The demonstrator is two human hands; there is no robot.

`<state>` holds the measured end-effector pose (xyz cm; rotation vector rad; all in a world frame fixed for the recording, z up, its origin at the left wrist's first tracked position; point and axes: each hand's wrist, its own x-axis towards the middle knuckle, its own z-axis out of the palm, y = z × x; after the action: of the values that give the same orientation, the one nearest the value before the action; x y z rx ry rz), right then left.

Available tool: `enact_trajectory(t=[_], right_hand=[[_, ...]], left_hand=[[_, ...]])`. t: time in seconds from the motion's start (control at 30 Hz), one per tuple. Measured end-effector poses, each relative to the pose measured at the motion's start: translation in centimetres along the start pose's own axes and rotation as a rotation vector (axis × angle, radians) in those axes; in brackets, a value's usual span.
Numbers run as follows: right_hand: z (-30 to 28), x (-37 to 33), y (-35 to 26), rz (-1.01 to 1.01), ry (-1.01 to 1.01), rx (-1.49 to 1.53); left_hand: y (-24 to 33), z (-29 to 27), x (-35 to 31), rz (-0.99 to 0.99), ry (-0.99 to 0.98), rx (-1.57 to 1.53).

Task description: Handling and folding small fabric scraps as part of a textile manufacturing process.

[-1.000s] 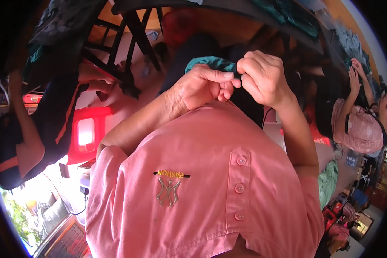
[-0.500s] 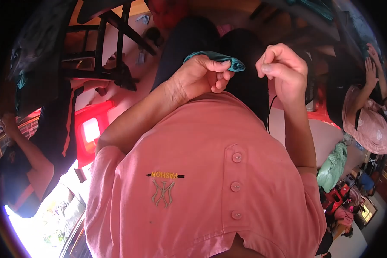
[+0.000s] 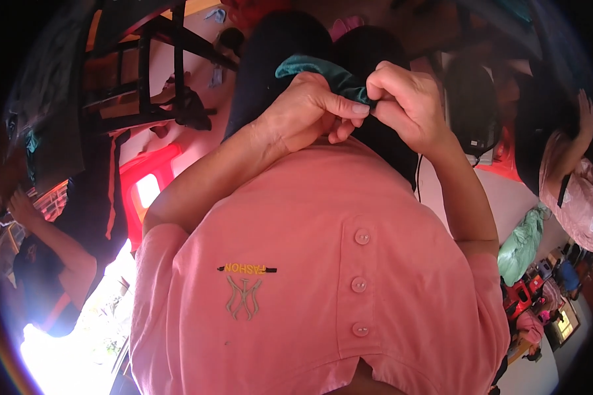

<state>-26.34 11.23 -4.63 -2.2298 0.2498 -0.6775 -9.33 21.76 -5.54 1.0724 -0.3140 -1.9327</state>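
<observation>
A small, shiny teal strip of gathered cloth (image 3: 321,68) lies over the fingers of my left hand (image 3: 313,110). The left thumb presses its right end. My right hand (image 3: 410,108) is curled, its thumb and fingertips pinched at that same end, close against the left thumb. Whether anything finer, such as a thread, sits between the right fingertips is too small to tell. Both hands are above my dark-trousered lap (image 3: 280,52), in front of my pink shirt (image 3: 277,217). The cloth's lower edge is hidden behind the left hand.
Dark table or bench legs (image 3: 178,59) stand at the upper left, near a red plastic stool (image 3: 130,191). One person (image 3: 62,250) sits at left, another (image 3: 570,178) at right. A pale green cloth bundle (image 3: 522,247) lies at right, and a black cord (image 3: 418,174) hangs beside my right forearm.
My right hand has moved left and come to the end of the teal cloth, where it now pinches. The cloth's left part has risen and shows more above the left hand.
</observation>
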Motion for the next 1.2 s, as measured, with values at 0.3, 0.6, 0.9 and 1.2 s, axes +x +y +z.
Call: enact_trajectory(t=[0.3,0.6,0.9,1.2], right_hand=[[1.8,-4.0,1.2,0.840,0.155,1.374],[-1.6,-3.7,-0.2,0.376,0.224,0.509],[0.1,-3.5,-0.5,0.511,0.177,0.592],[-1.9,-7.3,1.6,0.489,0.168,0.709]], left_hand=[[-0.6,-1.0,1.4,-0.042,-0.111,0.037],[-1.4,-1.9,1.4,-0.133,-0.142,-0.156],[-1.0,-0.3,1.2,-0.151,-0.078,-0.075],[-1.2,1.8,0.7,-0.042,-0.029,0.318]])
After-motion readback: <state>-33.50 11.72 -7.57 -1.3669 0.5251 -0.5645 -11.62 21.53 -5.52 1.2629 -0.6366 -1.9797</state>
